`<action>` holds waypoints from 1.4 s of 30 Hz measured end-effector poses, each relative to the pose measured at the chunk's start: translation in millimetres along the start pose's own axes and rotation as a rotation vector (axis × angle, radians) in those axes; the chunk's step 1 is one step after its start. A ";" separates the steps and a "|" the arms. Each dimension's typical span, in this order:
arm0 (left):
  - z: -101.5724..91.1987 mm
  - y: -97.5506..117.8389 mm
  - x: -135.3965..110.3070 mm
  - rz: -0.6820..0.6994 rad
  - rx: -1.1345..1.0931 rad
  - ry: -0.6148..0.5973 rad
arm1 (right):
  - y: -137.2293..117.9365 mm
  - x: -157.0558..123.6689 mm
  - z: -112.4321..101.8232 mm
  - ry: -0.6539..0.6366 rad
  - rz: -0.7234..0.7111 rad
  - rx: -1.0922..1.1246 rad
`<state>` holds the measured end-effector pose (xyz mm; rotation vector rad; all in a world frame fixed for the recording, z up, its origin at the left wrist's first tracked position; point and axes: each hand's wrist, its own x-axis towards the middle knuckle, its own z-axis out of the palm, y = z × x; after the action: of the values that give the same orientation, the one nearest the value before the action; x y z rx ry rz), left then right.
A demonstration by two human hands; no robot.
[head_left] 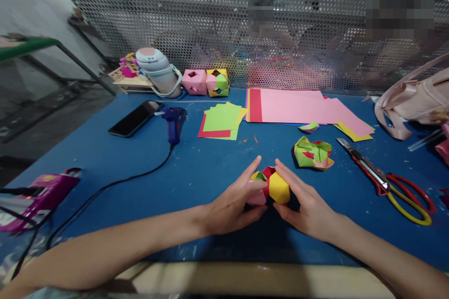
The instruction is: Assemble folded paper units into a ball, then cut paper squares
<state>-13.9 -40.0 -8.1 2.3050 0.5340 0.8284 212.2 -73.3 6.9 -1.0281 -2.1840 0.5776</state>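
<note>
Between my two hands sits a folded paper ball with yellow, red, pink and green faces, low over the blue table. My left hand grips its pink side, thumb below and fingers along the top. On the yellow side my right hand closes in the same way, fingertips above and thumb underneath. Part of the ball is hidden behind my left fingers. To the right lies an open, partly folded green, red and pink paper piece. A small green and pink folded unit rests just behind that.
Scissors and a box cutter lie at right. Paper sheets and cut squares are behind my hands. Leftward are a blue glue gun with a trailing cord, a phone and a purple power strip. Finished paper cubes stand at the back.
</note>
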 end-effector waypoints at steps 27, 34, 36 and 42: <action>-6.1 1.6 5.8 0.039 -0.046 -0.011 | -2.7 -1.8 2.5 -0.046 -0.061 -0.032; -4.8 2.1 5.5 0.037 -0.074 -0.009 | -3.5 -2.7 6.9 -0.060 -0.050 -0.017; -5.2 2.4 5.9 0.048 -0.088 -0.014 | -3.3 -2.9 7.3 -0.067 -0.055 -0.011; -8.6 -1.1 3.0 -0.024 -0.156 -0.024 | -2.7 -2.2 4.3 -0.098 -0.053 -0.019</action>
<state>-17.8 -34.0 -2.3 2.1600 0.4684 0.8006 208.8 -77.1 4.8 -0.9675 -2.2990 0.5954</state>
